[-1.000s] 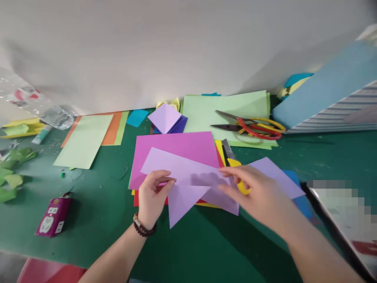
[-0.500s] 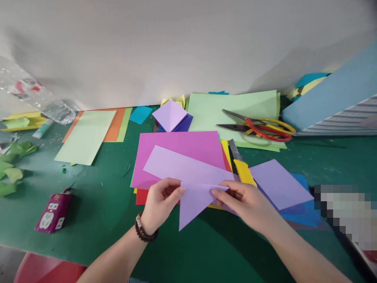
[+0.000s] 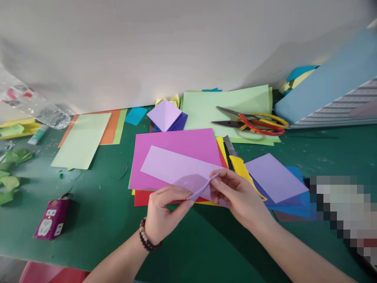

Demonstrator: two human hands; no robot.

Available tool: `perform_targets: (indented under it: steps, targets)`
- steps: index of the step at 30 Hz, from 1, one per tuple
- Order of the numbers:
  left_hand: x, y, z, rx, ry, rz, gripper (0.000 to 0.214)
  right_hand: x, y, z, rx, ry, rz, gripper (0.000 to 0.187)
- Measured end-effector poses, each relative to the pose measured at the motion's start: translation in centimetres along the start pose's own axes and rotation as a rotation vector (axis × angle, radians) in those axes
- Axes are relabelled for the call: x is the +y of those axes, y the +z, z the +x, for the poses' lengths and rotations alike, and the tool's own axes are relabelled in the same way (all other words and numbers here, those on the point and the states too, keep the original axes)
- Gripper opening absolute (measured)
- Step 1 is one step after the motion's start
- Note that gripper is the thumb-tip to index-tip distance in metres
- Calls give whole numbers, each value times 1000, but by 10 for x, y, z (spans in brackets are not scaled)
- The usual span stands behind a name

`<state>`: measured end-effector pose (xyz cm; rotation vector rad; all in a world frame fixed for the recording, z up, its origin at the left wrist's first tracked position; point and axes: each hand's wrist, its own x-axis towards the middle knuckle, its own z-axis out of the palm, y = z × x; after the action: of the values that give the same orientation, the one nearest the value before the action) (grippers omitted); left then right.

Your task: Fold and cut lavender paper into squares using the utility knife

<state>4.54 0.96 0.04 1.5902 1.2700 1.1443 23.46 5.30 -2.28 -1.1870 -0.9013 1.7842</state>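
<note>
Lilac paper strip (image 3: 173,167) sits between our hands, its long end lying over a magenta sheet (image 3: 173,137) and its near end creased up into a narrow fold. Our left hand (image 3: 167,212), with a beaded bracelet (image 3: 146,235) at the wrist, pinches the strip's lower edge between thumb and fingers. Our right hand (image 3: 238,196) closes narrowly on the fold from the other side. Just right of the right hand lie a yellow-handled cutter (image 3: 240,167) and a lilac square (image 3: 273,177), which rests on blue paper (image 3: 296,208). Beyond them, red-handled scissors (image 3: 250,122) lie on a pale green sheet (image 3: 212,106), and a folded purple paper piece (image 3: 164,114) sits nearby. All of this lies on a green surface (image 3: 88,228).
</note>
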Motion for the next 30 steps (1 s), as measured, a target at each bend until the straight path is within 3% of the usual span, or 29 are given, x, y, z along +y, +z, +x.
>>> perform_targets:
  steps: [3, 6, 14, 18, 22, 27, 30]
  targets:
    - [-2, 0, 1, -60, 31, -19, 13, -3, 3, -3, -41, 26, 25, 39]
    - [-6, 0, 2, -121, 5, -57, 33, -5, 6, -6, -102, 47, 40, 40]
    - [-15, 1, 0, -256, -281, -537, 72, -13, -2, -7, -190, 72, -38, 35]
    - [-12, -2, 4, -181, -452, -669, 59, -17, -11, -5, -169, 90, -112, 37]
    - [-8, -3, 7, -49, -622, -769, 50, -12, -16, -1, -147, 17, -141, 39]
    - [-10, -5, 9, -40, -695, -866, 57, -5, -13, -1, 11, -135, -184, 53]
    - [-13, -5, 9, -39, -718, -904, 57, -5, -8, -4, 69, -270, -273, 40]
